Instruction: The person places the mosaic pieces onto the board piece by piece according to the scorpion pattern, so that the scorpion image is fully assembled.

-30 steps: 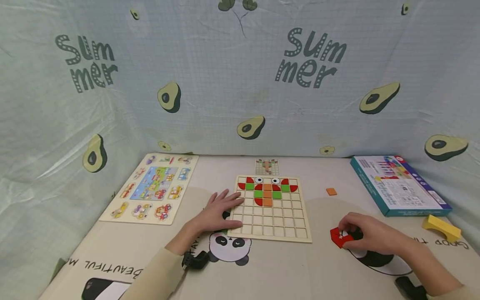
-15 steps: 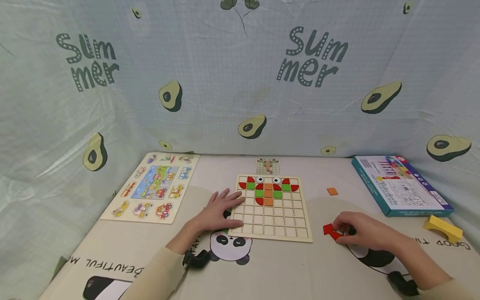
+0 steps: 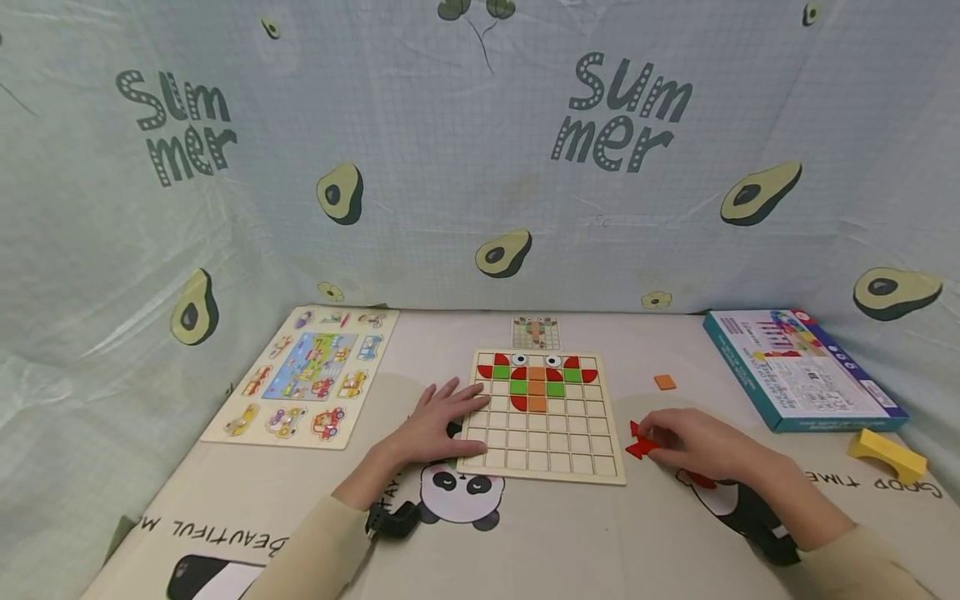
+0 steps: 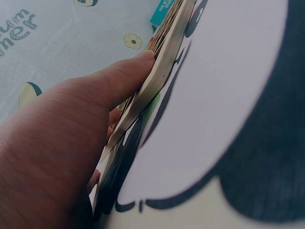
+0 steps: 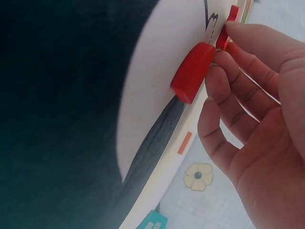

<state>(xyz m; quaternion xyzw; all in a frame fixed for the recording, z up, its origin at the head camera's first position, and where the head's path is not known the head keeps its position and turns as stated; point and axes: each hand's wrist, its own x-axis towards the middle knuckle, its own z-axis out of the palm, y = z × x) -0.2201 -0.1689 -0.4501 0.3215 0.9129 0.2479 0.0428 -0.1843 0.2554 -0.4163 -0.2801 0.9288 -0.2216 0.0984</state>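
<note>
A square wooden grid board (image 3: 555, 467) lies mid-table, its upper cells filled with red, green and orange tiles and two eye tiles. My left hand (image 3: 438, 423) rests spread along the board's left edge; in the left wrist view the thumb (image 4: 121, 78) lies over the thick wooden rim. Right of the board, my right hand (image 3: 693, 442) pinches small red tiles (image 3: 639, 447) between thumb and fingertips, low over the table. Another red tile (image 5: 193, 71), thick and rounded at one side, lies on the cloth beneath that hand. Behind the board sits a small pattern card (image 3: 536, 332).
An orange square tile (image 3: 664, 382) lies to the board's right. Farther right are a flat teal-edged box (image 3: 810, 371) and a yellow arch block (image 3: 887, 457). A picture puzzle board (image 3: 300, 379) lies at left, and a phone-like dark shape (image 3: 197, 573) shows at the front.
My right hand has moved left toward the board with red tiles, and a red tile now shows on the cloth beneath it. My left hand has stayed on the board's edge.
</note>
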